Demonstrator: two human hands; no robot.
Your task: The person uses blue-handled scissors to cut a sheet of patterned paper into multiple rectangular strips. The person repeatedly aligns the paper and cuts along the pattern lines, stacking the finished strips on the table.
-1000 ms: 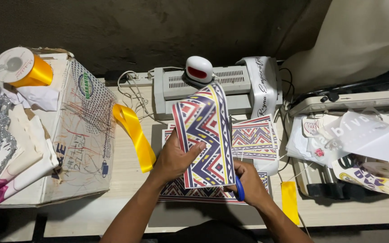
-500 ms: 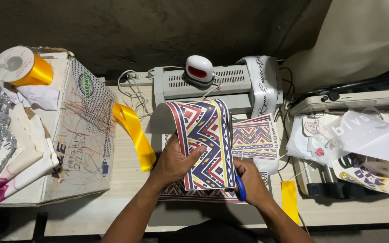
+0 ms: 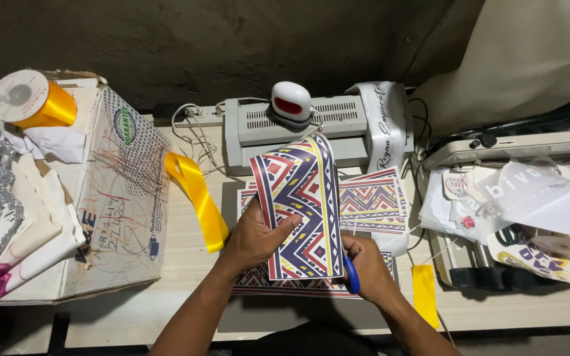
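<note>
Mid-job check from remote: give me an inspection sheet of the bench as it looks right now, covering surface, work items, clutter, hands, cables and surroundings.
Surface: pale wooden table, crowded.
Job's things: patterned sheet held up; blue-handled scissors at its right edge; more patterned sheets beneath.
Clutter: yellow ribbon strip, ribbon roll on a cardboard box, white sash, loose printed papers.
Hands: left hand grips the sheet; right hand holds the scissors.
Cables: white cords tangled by a power strip.
Surroundings: grey laminator carrying a small white device; dark wall.
</note>
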